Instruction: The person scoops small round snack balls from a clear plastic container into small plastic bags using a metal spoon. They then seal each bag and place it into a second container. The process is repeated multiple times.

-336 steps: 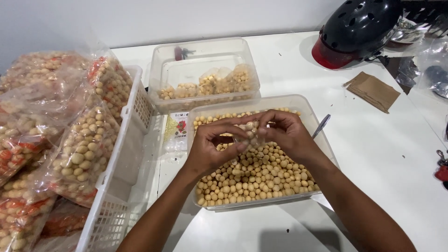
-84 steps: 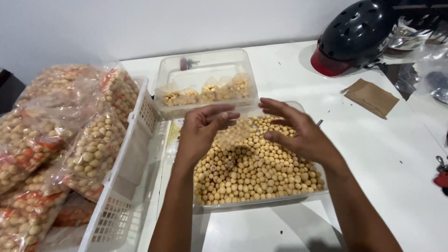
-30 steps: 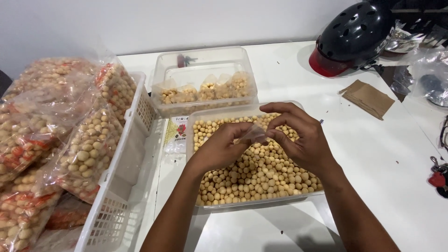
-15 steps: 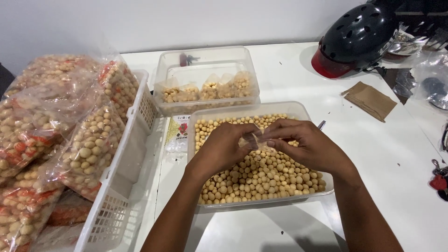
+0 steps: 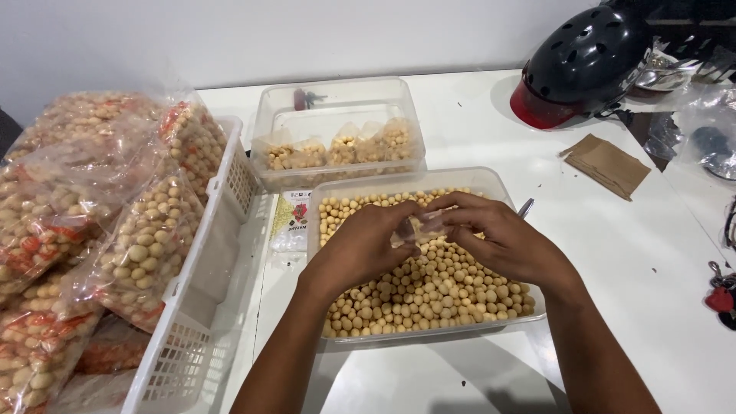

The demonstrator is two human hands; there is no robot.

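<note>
My left hand [image 5: 364, 249] and my right hand [image 5: 502, 241] meet above a clear plastic tub [image 5: 491, 181] filled with small round tan balls [image 5: 437, 295]. Between the fingertips of both hands I pinch a small clear plastic bag [image 5: 418, 228]; whether anything is in it I cannot tell. Behind the tub stands a second clear tub [image 5: 337, 100] holding several small filled bags [image 5: 341, 147] of the same balls.
A white plastic basket [image 5: 203, 299] on the left holds several big bags of tan balls [image 5: 100, 222]. A printed label packet [image 5: 293, 221] lies between basket and tub. A black and red helmet [image 5: 583, 61], a brown paper packet [image 5: 609, 165] and keys [image 5: 721, 295] lie on the right.
About three seconds ago my hands were spread apart over the balls. They have since come together and now pinch the small clear bag above the tub.
</note>
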